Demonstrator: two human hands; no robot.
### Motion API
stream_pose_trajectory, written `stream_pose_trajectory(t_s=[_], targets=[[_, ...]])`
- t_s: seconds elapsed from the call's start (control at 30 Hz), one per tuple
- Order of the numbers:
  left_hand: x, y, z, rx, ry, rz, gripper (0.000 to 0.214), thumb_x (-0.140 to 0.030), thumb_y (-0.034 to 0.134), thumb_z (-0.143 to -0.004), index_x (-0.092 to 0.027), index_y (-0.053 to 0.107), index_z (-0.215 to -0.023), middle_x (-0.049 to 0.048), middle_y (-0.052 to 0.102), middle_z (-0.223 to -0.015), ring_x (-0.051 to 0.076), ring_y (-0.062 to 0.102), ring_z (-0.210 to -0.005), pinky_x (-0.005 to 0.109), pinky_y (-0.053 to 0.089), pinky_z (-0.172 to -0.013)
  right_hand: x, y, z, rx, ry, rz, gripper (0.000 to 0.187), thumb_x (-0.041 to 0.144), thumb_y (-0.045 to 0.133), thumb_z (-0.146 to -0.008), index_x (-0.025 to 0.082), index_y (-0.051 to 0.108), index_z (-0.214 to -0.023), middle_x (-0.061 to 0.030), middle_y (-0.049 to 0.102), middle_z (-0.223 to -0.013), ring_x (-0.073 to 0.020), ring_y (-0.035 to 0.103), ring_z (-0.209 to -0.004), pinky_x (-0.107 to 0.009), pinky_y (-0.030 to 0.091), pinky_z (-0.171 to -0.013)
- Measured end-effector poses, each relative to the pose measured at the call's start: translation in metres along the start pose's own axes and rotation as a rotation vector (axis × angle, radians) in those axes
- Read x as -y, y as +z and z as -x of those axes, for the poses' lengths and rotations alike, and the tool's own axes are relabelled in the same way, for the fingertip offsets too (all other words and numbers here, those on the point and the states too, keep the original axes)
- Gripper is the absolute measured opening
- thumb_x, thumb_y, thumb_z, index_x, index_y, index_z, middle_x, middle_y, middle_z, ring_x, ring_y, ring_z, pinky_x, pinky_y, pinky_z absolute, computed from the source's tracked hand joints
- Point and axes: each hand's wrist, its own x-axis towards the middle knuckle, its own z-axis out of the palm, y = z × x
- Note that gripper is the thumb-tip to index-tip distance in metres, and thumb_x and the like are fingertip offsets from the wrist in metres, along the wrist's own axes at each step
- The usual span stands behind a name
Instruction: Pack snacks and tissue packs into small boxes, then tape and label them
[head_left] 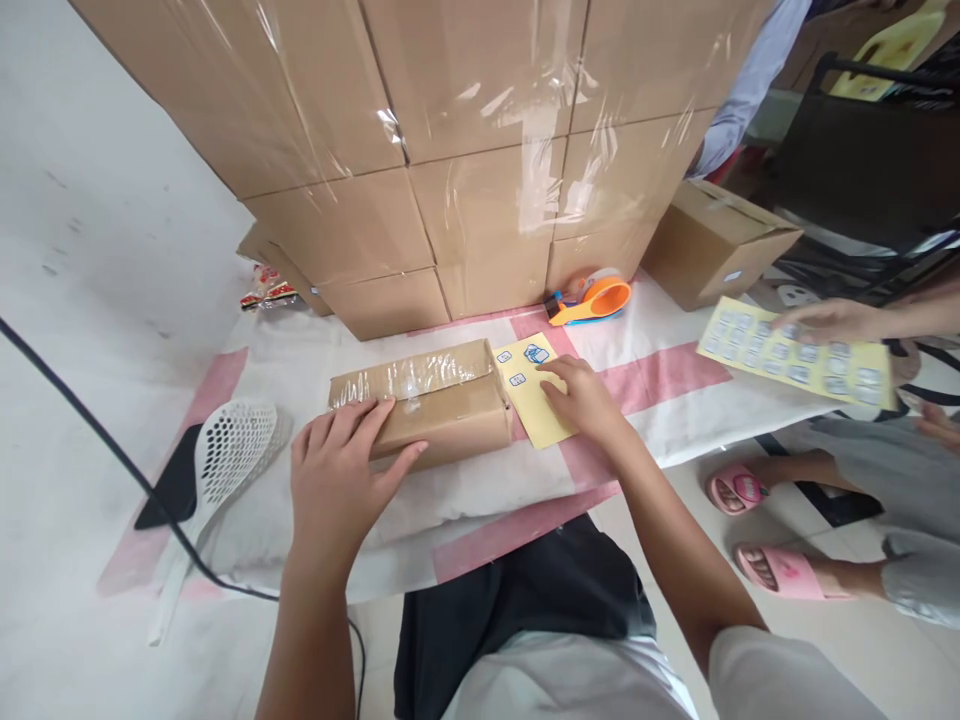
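A taped cardboard box (450, 415) lies on the cloth-covered table in front of me. My left hand (341, 470) rests over its left end, fingers stretched along the top and thumb spread toward the near edge. Against the box's right end is a yellow sticker sheet (551, 430) carrying a few small white labels. My right hand (581, 395) is over this sheet, its bent index finger and thumb slightly apart. The index fingertip is beside a blue-marked cluster of labels (537, 354); whether it has hold of one is unclear.
Film-wrapped cartons (480, 230) are stacked behind. An orange tape dispenser (600, 300) sits at their foot. Left are a white perforated racket (232, 450), a dark flat object (172, 480) and a cable (135, 460). At right, another person's hand (832, 320) holds a yellow label sheet (795, 360) near a carton (720, 240).
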Motion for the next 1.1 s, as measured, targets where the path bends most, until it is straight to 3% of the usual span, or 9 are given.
stream_pose_trajectory(t_s=[0.1, 0.2, 0.37, 0.57, 0.73, 1.1], targets=[[-0.001, 0.001, 0.001, -0.015, 0.005, -0.005, 0.053, -0.054, 0.078, -0.083, -0.035, 0.069, -0.132, 0.0074, 0.073, -0.12, 0.038, 0.063, -0.117, 0.054, 0.041, -0.11, 0.008, 0.002, -0.028, 0.278, -0.061, 0.182, 0.034, 0.019, 0.057, -0.097, 0.019, 0.068, -0.128, -0.0145, 0.064, -0.129, -0.0308, 0.064, -0.117, -0.041, 0.052, -0.095], [-0.002, 0.003, 0.004, -0.025, 0.027, -0.065, 0.054, -0.056, 0.074, -0.087, -0.031, 0.068, -0.134, 0.0094, 0.072, -0.121, 0.038, 0.063, -0.116, 0.052, 0.042, -0.107, 0.021, 0.007, -0.046, 0.412, 0.0, 0.355, 0.036, 0.029, 0.065, -0.095, 0.016, 0.063, -0.128, -0.0175, 0.063, -0.129, -0.0312, 0.068, -0.106, -0.036, 0.052, -0.082], [-0.005, 0.002, 0.008, -0.011, 0.039, -0.193, 0.052, -0.055, 0.069, -0.092, -0.024, 0.068, -0.133, 0.0108, 0.072, -0.126, 0.035, 0.064, -0.117, 0.047, 0.044, -0.103, 0.023, 0.008, -0.069, 0.483, 0.064, 0.415, 0.042, 0.033, 0.061, -0.098, 0.016, 0.054, -0.136, -0.0177, 0.069, -0.124, -0.0331, 0.069, -0.108, -0.035, 0.049, -0.076], [-0.003, 0.0, 0.006, -0.015, 0.071, -0.221, 0.053, -0.055, 0.07, -0.091, -0.021, 0.069, -0.132, 0.0109, 0.072, -0.126, 0.034, 0.065, -0.115, 0.046, 0.045, -0.103, 0.025, 0.0, -0.095, 0.59, 0.103, 0.453, 0.032, 0.022, 0.064, -0.093, 0.019, 0.061, -0.125, -0.0133, 0.071, -0.126, -0.0283, 0.069, -0.109, -0.03, 0.045, -0.072], [-0.004, 0.0, 0.007, -0.038, 0.088, -0.224, 0.054, -0.052, 0.073, -0.09, -0.021, 0.068, -0.133, 0.0116, 0.071, -0.126, 0.034, 0.064, -0.112, 0.045, 0.046, -0.101, 0.042, -0.004, -0.089, 0.684, 0.138, 0.485, 0.024, 0.03, 0.068, -0.094, 0.016, 0.067, -0.113, -0.0147, 0.075, -0.116, -0.0297, 0.071, -0.103, -0.031, 0.045, -0.072], [-0.005, 0.002, 0.007, -0.049, 0.082, -0.224, 0.053, -0.049, 0.075, -0.089, -0.022, 0.068, -0.134, 0.0116, 0.071, -0.125, 0.033, 0.063, -0.111, 0.044, 0.045, -0.1, 0.045, 0.004, -0.073, 0.658, 0.176, 0.462, 0.023, 0.028, 0.057, -0.101, 0.016, 0.065, -0.12, -0.0155, 0.071, -0.126, -0.0292, 0.069, -0.111, -0.032, 0.047, -0.077]])
